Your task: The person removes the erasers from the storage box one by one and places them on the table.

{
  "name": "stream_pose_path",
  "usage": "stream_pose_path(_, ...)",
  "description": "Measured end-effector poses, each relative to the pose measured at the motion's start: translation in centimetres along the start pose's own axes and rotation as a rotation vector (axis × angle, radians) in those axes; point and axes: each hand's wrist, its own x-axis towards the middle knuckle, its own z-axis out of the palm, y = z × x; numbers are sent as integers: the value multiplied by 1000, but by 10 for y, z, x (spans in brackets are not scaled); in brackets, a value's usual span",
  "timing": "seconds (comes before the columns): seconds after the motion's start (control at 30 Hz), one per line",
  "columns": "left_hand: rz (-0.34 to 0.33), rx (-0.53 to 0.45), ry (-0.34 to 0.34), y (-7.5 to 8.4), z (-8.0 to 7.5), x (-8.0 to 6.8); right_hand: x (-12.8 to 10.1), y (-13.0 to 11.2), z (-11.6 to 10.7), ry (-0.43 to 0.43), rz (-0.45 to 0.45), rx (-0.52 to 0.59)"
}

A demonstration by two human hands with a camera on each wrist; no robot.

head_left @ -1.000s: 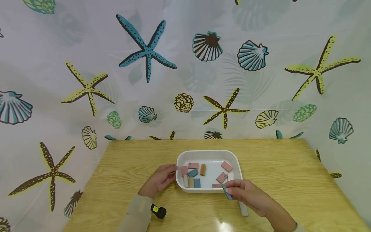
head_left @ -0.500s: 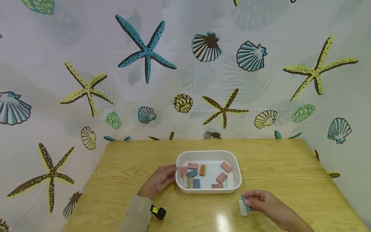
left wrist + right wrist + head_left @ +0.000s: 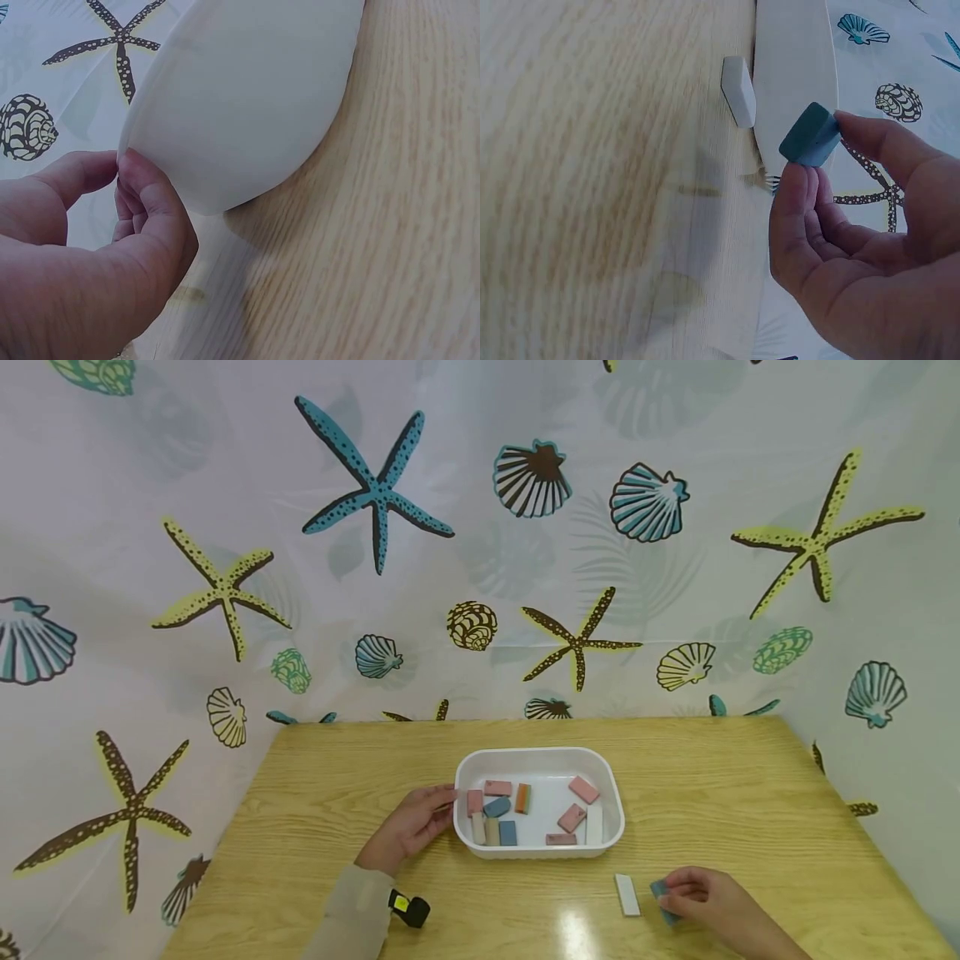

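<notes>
My left hand (image 3: 411, 828) pinches the left rim of a white plastic tub (image 3: 538, 852); in the left wrist view thumb and finger meet at that rim. Between the thumb and fingers of my right hand (image 3: 708, 902) is a blue eraser (image 3: 810, 136) with slanted ends, held low over the table's right front. A white eraser (image 3: 627, 895) lies on the table just left of it. Inside the tub are several erasers: pink ones such as this pink eraser (image 3: 582, 789), a white one (image 3: 594, 825), blue and beige ones, and an orange-and-green one (image 3: 522, 798).
The wooden table (image 3: 360, 760) ends at a hanging cloth (image 3: 480, 552) printed with starfish and shells, which also runs down both sides. A black strap with a small device (image 3: 409, 910) sits on the left wrist.
My right hand has carried the blue eraser from the tub's front right corner out to the right, past the white eraser on the table. The left hand has stayed at the rim.
</notes>
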Motion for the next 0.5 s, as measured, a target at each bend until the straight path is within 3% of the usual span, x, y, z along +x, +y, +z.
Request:
stream_pose_path(0.13, 4, -5, 6, 0, 0, 0, 0, 3, 1, 53, 24, -44)
stream_pose_path(0.37, -2, -16, 5, 0, 0, 0, 7, 7, 12, 231, 174, -178)
stream_pose_path(0.5, -7, -19, 4, 1, 0, -1, 11, 6, 16, 264, 184, -255)
